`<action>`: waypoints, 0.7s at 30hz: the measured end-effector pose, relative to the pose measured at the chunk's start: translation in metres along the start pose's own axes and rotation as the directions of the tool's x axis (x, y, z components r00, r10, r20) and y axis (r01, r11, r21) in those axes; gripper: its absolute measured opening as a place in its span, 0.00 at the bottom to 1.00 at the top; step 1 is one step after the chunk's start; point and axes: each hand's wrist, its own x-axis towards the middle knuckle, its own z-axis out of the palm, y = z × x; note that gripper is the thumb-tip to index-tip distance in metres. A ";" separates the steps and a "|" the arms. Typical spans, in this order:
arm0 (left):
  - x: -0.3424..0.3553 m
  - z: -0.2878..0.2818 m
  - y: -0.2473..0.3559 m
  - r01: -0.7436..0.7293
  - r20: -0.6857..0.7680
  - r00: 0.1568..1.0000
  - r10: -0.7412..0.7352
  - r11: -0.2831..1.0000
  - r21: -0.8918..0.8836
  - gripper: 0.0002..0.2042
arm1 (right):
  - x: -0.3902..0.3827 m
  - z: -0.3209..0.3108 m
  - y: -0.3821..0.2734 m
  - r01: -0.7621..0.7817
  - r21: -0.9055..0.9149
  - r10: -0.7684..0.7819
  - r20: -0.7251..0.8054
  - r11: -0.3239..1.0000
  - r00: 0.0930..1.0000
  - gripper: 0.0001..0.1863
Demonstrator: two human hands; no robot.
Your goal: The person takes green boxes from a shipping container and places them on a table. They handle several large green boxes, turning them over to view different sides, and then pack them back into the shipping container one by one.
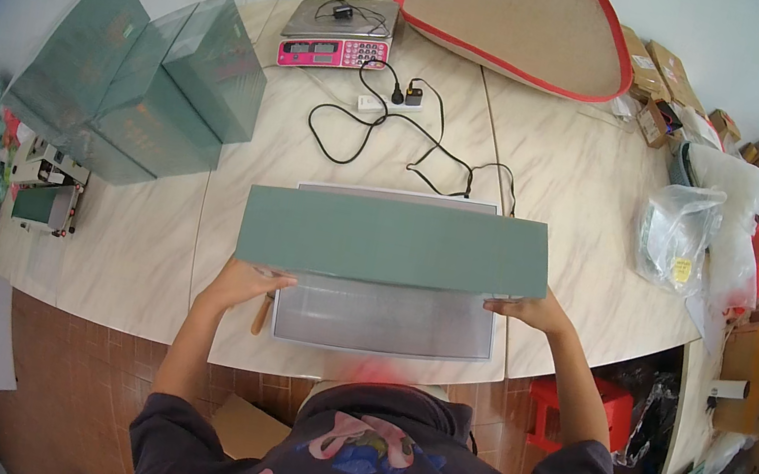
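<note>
A long, dark-green box (pixel 396 243) spans the middle of the table in front of me. My left hand (pixel 246 285) grips its near left corner, with the thumb stretched along the near side. At the opposite end, my right hand (pixel 531 311) holds the near right corner in the same way, fingers mostly hidden behind and under the box. Beneath the box lies a flat grey rectangular panel (pixel 384 324) with a pale rim, partly covered by it. A wooden handle (pixel 261 315) sticks out beside the panel, just below my left hand.
Several wrapped green boxes (pixel 167 88) stand at the left, near a small machine (pixel 53 190). Farther back are a pink scale (pixel 339 37), a power strip (pixel 389 107) with black cables and a red-rimmed woven tray (pixel 520 18). Plastic bags (pixel 679 234) and cartons (pixel 757 370) crowd the right.
</note>
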 end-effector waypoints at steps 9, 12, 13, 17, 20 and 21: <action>-0.004 -0.023 0.043 -0.584 -0.317 0.797 0.514 0.790 -0.188 0.47 | -0.021 -0.015 -0.061 0.383 0.087 -0.319 -0.405 0.920 0.857 0.61; 0.001 -0.004 0.054 -0.586 -0.397 0.795 0.458 0.751 -0.306 0.45 | -0.014 -0.006 -0.071 0.429 0.104 -0.327 -0.496 0.897 0.804 0.55; 0.004 0.003 0.049 -0.603 -0.411 0.781 0.470 0.739 -0.301 0.44 | -0.009 0.001 -0.069 0.443 0.086 -0.345 -0.503 0.893 0.792 0.53; 0.010 0.027 0.037 -0.621 -0.545 0.746 0.383 0.696 -0.360 0.45 | 0.002 0.024 -0.069 0.446 0.052 -0.318 -0.627 0.893 0.711 0.40; 0.013 0.029 0.039 -0.631 -0.570 0.734 0.369 0.681 -0.371 0.45 | 0.007 0.034 -0.052 0.509 0.130 -0.304 -0.669 0.851 0.679 0.35; 0.014 0.030 0.038 -0.629 -0.568 0.737 0.365 0.677 -0.381 0.45 | 0.008 0.034 -0.050 0.511 0.135 -0.302 -0.671 0.849 0.678 0.34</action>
